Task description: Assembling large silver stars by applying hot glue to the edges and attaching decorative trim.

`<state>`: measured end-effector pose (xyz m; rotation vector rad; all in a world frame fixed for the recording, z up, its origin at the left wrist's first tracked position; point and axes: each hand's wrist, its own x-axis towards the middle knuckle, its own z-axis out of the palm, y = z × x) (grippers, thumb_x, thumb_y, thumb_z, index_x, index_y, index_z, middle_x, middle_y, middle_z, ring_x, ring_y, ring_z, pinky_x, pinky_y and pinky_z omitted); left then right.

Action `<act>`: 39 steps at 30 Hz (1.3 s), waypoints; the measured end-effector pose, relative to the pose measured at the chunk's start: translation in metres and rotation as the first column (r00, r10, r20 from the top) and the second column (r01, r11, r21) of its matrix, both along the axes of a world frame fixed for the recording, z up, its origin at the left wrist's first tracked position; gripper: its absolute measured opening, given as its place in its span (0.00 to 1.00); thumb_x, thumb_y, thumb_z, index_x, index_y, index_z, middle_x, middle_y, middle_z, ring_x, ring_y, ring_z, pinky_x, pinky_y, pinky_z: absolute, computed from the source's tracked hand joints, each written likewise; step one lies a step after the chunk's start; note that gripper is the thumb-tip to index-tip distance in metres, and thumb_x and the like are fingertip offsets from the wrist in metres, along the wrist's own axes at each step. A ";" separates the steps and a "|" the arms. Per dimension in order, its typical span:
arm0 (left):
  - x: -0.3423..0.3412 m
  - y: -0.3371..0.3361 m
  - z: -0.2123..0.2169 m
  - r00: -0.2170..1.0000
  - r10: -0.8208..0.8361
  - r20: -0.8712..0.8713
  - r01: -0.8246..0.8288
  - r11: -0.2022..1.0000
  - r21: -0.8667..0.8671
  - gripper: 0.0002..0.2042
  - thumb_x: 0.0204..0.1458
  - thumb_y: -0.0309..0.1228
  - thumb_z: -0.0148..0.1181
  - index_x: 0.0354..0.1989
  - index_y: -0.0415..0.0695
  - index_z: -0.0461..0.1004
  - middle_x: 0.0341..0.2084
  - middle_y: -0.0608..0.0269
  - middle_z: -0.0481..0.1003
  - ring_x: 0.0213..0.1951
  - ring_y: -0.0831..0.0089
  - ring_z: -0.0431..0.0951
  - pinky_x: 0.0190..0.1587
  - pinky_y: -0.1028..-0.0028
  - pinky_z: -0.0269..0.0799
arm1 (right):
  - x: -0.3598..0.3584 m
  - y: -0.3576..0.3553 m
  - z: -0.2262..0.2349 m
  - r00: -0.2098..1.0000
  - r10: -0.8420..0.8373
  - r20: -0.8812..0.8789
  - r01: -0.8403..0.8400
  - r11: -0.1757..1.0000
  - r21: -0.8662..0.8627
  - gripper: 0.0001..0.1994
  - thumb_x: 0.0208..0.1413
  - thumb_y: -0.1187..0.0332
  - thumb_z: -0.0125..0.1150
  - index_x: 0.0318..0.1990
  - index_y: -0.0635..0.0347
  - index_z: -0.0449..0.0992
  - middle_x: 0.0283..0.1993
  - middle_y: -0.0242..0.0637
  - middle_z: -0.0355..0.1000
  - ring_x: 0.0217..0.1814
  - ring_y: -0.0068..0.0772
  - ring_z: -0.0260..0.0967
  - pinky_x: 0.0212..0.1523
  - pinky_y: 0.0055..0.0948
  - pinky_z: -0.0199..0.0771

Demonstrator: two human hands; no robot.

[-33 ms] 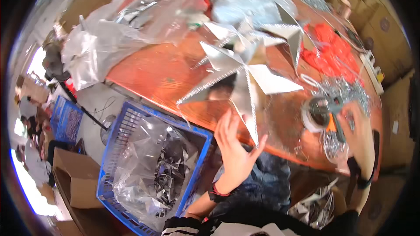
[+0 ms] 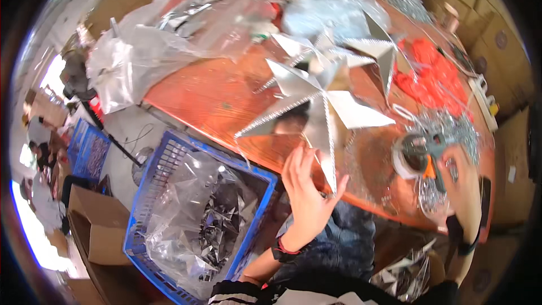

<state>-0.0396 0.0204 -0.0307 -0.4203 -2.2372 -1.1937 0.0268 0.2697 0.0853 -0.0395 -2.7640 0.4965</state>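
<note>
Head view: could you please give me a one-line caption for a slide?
Left hand holds a silver star over the orange table; right hand grips a glue gun.

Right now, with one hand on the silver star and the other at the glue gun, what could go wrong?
1. The left hand pinches the lowest point of the silver star, which hangs past the table edge; it could bend or slip toward the blue crate.
2. The right hand rests at the glue gun; a hot tip could burn fingers.
3. Loose silver trim lies around the gun and might stick to glue.
</note>
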 end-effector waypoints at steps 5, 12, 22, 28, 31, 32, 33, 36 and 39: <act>-0.008 0.013 -0.005 0.996 0.064 -0.058 -0.058 0.992 0.109 0.38 0.36 0.27 0.71 0.57 0.39 0.55 0.55 0.45 0.60 0.55 0.50 0.60 0.56 0.59 0.57 | 0.019 -0.008 -0.014 0.994 -0.110 -0.009 0.109 0.991 -0.081 0.08 0.51 0.75 0.54 0.39 0.63 0.65 0.36 0.47 0.62 0.41 0.50 0.62 0.40 0.38 0.61; -0.016 0.014 -0.005 0.995 0.053 -0.090 -0.039 0.988 0.147 0.36 0.38 0.25 0.69 0.57 0.37 0.55 0.52 0.46 0.59 0.55 0.53 0.60 0.57 0.62 0.56 | 0.019 0.007 -0.037 0.956 -0.279 0.092 0.293 0.930 -0.224 0.11 0.55 0.74 0.54 0.44 0.65 0.65 0.37 0.48 0.66 0.37 0.43 0.64 0.40 0.34 0.64; -0.019 0.007 -0.017 0.998 -0.028 -0.057 0.046 0.935 0.353 0.32 0.38 0.27 0.70 0.53 0.37 0.60 0.49 0.47 0.65 0.51 0.53 0.65 0.54 0.61 0.60 | 0.028 0.026 -0.048 0.983 -0.178 -0.039 0.165 0.962 -0.220 0.18 0.54 0.71 0.54 0.51 0.67 0.62 0.41 0.45 0.68 0.40 0.39 0.64 0.43 0.31 0.64; -0.026 -0.046 0.002 0.892 -0.438 0.109 0.327 0.794 0.512 0.29 0.42 0.20 0.63 0.54 0.38 0.59 0.53 0.55 0.61 0.57 0.67 0.62 0.59 0.69 0.56 | 0.050 0.025 -0.032 0.959 -0.277 0.060 0.220 0.593 -0.775 0.15 0.53 0.73 0.52 0.49 0.64 0.63 0.35 0.32 0.65 0.32 0.20 0.62 0.34 0.20 0.64; -0.045 -0.070 0.002 0.795 -0.592 0.134 0.456 0.728 0.512 0.30 0.42 0.20 0.64 0.56 0.38 0.60 0.56 0.54 0.59 0.59 0.66 0.60 0.60 0.68 0.55 | 0.052 0.021 -0.026 0.974 -0.195 0.114 0.206 0.566 -0.798 0.19 0.51 0.76 0.56 0.51 0.64 0.63 0.38 0.32 0.66 0.33 0.19 0.64 0.33 0.20 0.66; -0.051 -0.073 0.007 0.749 -0.652 0.122 0.497 0.673 0.549 0.30 0.41 0.21 0.64 0.56 0.38 0.61 0.57 0.54 0.58 0.59 0.66 0.60 0.60 0.68 0.54 | 0.050 0.014 -0.021 0.978 -0.180 0.108 0.193 0.573 -0.796 0.19 0.50 0.77 0.57 0.50 0.64 0.63 0.37 0.31 0.67 0.31 0.19 0.64 0.31 0.19 0.66; -0.057 -0.079 0.010 0.730 -0.664 0.161 0.515 0.690 0.509 0.30 0.42 0.21 0.64 0.56 0.38 0.61 0.57 0.55 0.58 0.60 0.66 0.60 0.61 0.69 0.53 | 0.046 0.005 -0.018 0.975 -0.217 0.058 0.180 0.599 -0.780 0.16 0.51 0.76 0.56 0.47 0.65 0.63 0.32 0.32 0.66 0.27 0.19 0.62 0.28 0.19 0.64; -0.066 -0.092 0.020 0.654 -0.735 0.180 0.533 0.616 0.580 0.29 0.42 0.20 0.65 0.56 0.38 0.62 0.58 0.56 0.58 0.60 0.66 0.60 0.61 0.69 0.54 | 0.016 -0.025 0.001 0.986 -0.163 0.040 0.137 0.645 -0.751 0.10 0.53 0.76 0.54 0.42 0.67 0.66 0.23 0.33 0.66 0.20 0.20 0.60 0.22 0.20 0.61; -0.073 -0.102 0.023 0.646 -0.728 0.229 0.511 0.635 0.579 0.29 0.41 0.21 0.66 0.55 0.39 0.63 0.57 0.56 0.60 0.58 0.67 0.62 0.60 0.69 0.56 | 0.001 -0.026 0.012 0.979 0.094 0.181 0.066 0.692 -0.719 0.16 0.50 0.78 0.58 0.48 0.67 0.67 0.36 0.34 0.70 0.32 0.19 0.68 0.31 0.19 0.68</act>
